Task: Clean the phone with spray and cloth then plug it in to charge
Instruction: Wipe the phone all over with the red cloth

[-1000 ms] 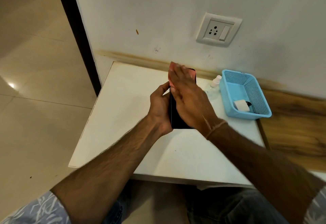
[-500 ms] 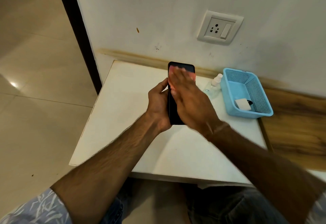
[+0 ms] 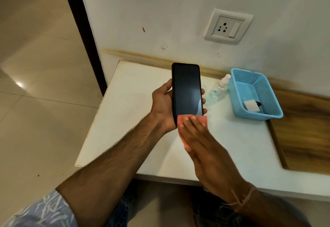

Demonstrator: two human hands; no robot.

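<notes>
My left hand (image 3: 163, 102) grips a black phone (image 3: 186, 89) upright above the white table (image 3: 125, 112), thumb on its left edge and fingertips curled round the right edge. The dark screen faces me. My right hand (image 3: 198, 137) lies flat with straight fingers, pressing a pink cloth (image 3: 203, 119) against the phone's bottom end. A clear spray bottle (image 3: 217, 91) with a white nozzle stands on the table to the right of the phone. A white charger (image 3: 251, 106) with a black cable lies in the blue basket (image 3: 267, 84). The wall socket (image 3: 228, 26) is above.
The blue basket sits at the table's back right corner against the wall. To its right a wooden surface (image 3: 303, 130) adjoins the table. A dark door frame (image 3: 80, 21) and tiled floor (image 3: 35, 66) lie to the left. My knees are under the table's near edge.
My right hand slid the pink cloth down the screen, from the phone's top end to its bottom end. The screen is now uncovered. My left hand kept its hold.
</notes>
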